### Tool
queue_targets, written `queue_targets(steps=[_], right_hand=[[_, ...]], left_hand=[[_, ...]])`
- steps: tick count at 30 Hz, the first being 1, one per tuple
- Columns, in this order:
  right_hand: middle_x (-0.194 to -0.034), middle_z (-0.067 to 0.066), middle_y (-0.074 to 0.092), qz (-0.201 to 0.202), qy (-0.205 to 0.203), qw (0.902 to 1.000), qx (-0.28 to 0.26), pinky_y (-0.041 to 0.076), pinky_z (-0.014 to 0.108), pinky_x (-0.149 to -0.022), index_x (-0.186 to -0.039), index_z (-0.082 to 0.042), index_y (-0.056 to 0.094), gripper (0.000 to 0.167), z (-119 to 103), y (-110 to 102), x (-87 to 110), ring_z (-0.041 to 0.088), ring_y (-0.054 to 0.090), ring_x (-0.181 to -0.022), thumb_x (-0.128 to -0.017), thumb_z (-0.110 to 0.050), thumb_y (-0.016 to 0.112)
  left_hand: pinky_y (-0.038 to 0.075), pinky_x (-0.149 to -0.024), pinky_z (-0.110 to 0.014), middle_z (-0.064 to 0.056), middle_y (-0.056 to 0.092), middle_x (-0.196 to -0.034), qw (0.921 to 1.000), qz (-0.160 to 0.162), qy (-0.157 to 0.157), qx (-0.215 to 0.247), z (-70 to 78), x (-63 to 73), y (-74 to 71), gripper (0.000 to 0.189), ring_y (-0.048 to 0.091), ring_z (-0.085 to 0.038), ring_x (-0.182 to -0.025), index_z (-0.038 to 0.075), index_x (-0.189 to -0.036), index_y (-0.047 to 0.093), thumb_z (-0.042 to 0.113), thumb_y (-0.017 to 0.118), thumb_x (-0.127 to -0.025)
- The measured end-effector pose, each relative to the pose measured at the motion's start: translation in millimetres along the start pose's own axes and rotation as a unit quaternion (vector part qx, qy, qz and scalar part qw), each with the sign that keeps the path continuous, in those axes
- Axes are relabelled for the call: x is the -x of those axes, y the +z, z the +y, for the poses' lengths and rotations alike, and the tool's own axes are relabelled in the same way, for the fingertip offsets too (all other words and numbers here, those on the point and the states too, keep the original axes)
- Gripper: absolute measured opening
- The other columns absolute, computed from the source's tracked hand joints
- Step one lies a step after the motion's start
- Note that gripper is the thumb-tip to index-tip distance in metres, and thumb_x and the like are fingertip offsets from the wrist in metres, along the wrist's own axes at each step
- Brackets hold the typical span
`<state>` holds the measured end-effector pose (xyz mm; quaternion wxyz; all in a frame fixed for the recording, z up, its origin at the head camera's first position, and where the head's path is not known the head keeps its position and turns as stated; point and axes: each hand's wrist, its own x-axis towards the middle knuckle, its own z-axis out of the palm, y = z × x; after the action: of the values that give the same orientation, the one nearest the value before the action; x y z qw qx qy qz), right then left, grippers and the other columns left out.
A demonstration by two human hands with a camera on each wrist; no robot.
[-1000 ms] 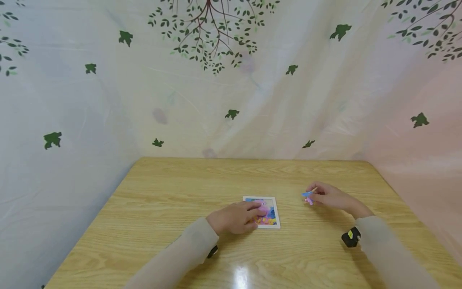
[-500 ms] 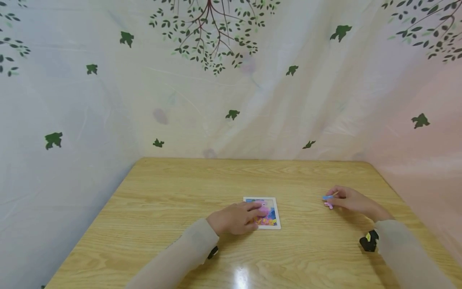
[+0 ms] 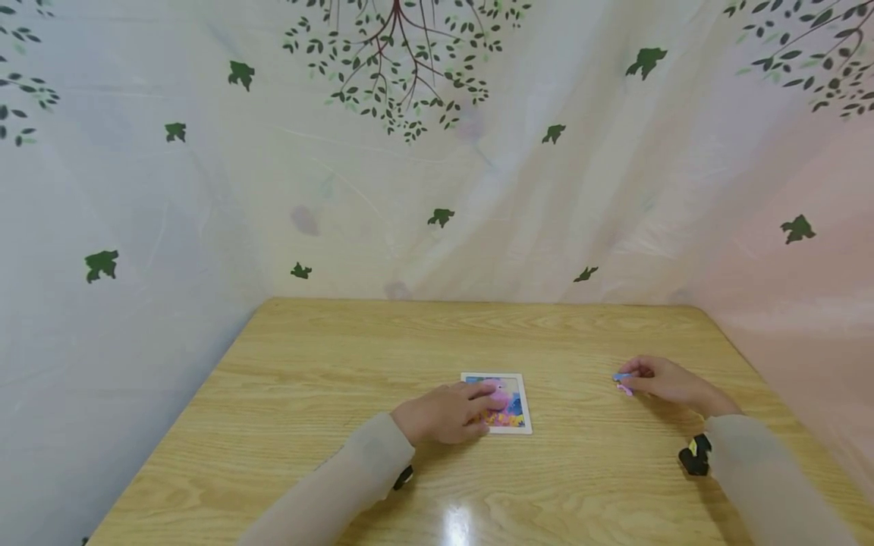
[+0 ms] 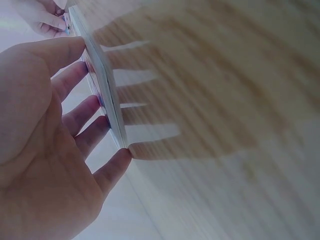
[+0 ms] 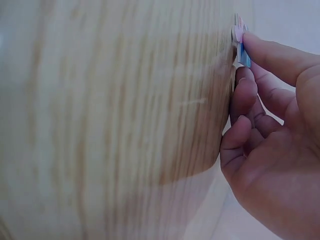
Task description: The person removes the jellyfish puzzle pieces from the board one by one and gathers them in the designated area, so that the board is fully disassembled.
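Note:
A square picture puzzle [image 3: 512,417] with a white frame and a pink cartoon figure lies near the middle of the table. My left hand [image 3: 442,413] rests on it with spread fingers, covering its left part. In the left wrist view, the fingertips [image 4: 102,122] touch the thin board's face and edge. To the right, my right hand [image 3: 672,381] pinches a small blue and pink puzzle piece [image 5: 243,52] between thumb and fingers, low over the table. The other fingers of that hand are bent in. Part of the piece is hidden by the fingers.
The wood-grain table [image 3: 341,341] stretches out around both hands. A pale curtain [image 3: 382,182] with printed leaves and branches hangs behind it and along both sides. Each wrist bears a small black camera [image 3: 695,455].
My right hand has moved right, away from the puzzle, with the piece in its fingers, and then slightly lower. The left hand and the puzzle have stayed in place.

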<state>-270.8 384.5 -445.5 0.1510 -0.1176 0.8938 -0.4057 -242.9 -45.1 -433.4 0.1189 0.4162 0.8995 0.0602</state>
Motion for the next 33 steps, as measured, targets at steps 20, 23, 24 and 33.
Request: queue_targets(steps=[20,23,24,33], right_hand=[[-0.104,0.009,0.053,0.002,0.021,0.9997,0.011,0.043,0.025,-0.071,-0.124,0.006,0.055,0.035,-4,2,3.7,0.019,0.047,-0.090,-0.108,-0.025,0.058],[-0.111,0.011,0.056,0.000,0.024,0.9996,0.017,0.046,0.027,-0.075,-0.129,0.006,0.054,0.040,-5,0,6.0,0.021,0.049,-0.094,-0.108,-0.029,0.057],[-0.114,0.013,0.057,-0.002,0.020,0.9996,0.019,0.046,0.029,-0.076,-0.131,0.007,0.053,0.042,-4,-1,6.9,0.022,0.049,-0.096,-0.109,-0.029,0.055],[-0.119,0.018,0.058,0.013,-0.001,0.9991,0.041,0.050,0.033,-0.080,-0.135,0.008,0.051,0.044,-19,-2,4.8,0.024,0.054,-0.101,-0.109,-0.027,0.053]], left_hand=[[0.031,-0.123,-0.047,0.004,0.028,-0.170,1.0000,-0.003,0.000,-0.004,1.7,1.2,0.1,0.054,0.028,-0.021,-0.155,0.029,-0.162,0.039,0.037,0.050,-0.110],[0.031,-0.123,-0.046,0.003,0.029,-0.170,1.0000,-0.001,0.005,-0.008,2.7,2.1,-0.9,0.054,0.028,-0.022,-0.155,0.028,-0.162,0.039,0.036,0.051,-0.110],[0.031,-0.123,-0.046,0.002,0.030,-0.170,1.0000,0.000,0.005,-0.008,2.8,2.3,-1.1,0.054,0.029,-0.022,-0.155,0.028,-0.162,0.040,0.036,0.051,-0.110],[0.032,-0.123,-0.045,0.000,0.029,-0.170,0.9993,-0.003,0.012,-0.034,2.5,1.7,0.2,0.056,0.029,-0.022,-0.155,0.026,-0.163,0.036,0.037,0.049,-0.110]])
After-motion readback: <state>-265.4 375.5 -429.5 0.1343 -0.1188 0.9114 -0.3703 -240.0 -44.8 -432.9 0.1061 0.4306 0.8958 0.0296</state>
